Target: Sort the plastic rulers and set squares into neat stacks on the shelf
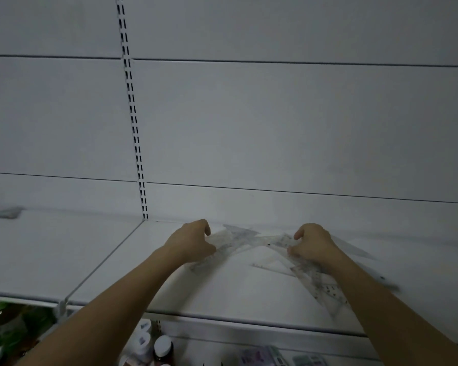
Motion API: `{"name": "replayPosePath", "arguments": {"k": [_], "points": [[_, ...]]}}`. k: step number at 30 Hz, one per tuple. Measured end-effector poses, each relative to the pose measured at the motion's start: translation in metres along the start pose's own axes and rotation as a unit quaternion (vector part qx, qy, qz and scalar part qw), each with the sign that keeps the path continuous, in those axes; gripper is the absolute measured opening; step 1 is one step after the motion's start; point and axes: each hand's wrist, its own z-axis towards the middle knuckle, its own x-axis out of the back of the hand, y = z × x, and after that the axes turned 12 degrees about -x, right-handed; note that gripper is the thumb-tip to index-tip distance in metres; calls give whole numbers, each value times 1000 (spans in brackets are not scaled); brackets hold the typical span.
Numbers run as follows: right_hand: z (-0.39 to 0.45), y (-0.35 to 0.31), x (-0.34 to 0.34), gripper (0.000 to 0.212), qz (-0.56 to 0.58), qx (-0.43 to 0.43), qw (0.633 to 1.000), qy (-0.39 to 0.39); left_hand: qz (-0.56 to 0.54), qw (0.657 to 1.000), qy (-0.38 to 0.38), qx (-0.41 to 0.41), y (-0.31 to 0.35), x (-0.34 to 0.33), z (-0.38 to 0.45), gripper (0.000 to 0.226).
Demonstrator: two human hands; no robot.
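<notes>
Clear plastic rulers and set squares lie scattered on the white shelf (pixel 236 294). My left hand (pixel 193 241) grips the left end of a clear ruler (pixel 224 247) with curled fingers. My right hand (pixel 312 241) grips a clear set square (pixel 280 240) near the back wall. Another set square (pixel 320 283) lies under my right forearm, and a third clear one (pixel 273 265) lies flat between my hands. A further transparent piece (pixel 239 229) sits against the back panel.
A dark set square (pixel 3 212) rests on the neighbouring shelf at far left. A slotted upright (pixel 132 109) divides the back panels. Below the shelf stand bottles (pixel 163 348) and packets (pixel 262 356); green packages (pixel 13 326) sit at lower left.
</notes>
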Motion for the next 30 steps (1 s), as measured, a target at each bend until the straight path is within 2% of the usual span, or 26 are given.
{"name": "replayPosePath", "arguments": {"k": [4,7,10,12,16,20,25,30], "points": [[-3,-9,1,30,32,29,999,20,0,999,-42,-28,-4,10,-5,47],[-9,-15,4,20,39,29,995,86,-31,995,-82,-39,-6,21,-12,59],[-10,-19,9,14,85,16,988,126,-47,991,-116,-51,-9,33,-15,44],[-10,-24,13,13,163,6,983,82,-62,990,-116,-57,-11,40,-15,31],[-25,-33,17,29,305,2,952,-22,-161,984,-65,-36,-13,44,-14,23],[-39,-33,16,36,294,65,952,-56,-221,974,5,-42,-11,35,-15,22],[-52,-37,16,55,243,139,958,-62,-164,981,73,-70,-7,22,-20,22],[-57,-48,-2,52,269,178,946,-44,-66,986,145,-47,-19,15,-41,35]]}}
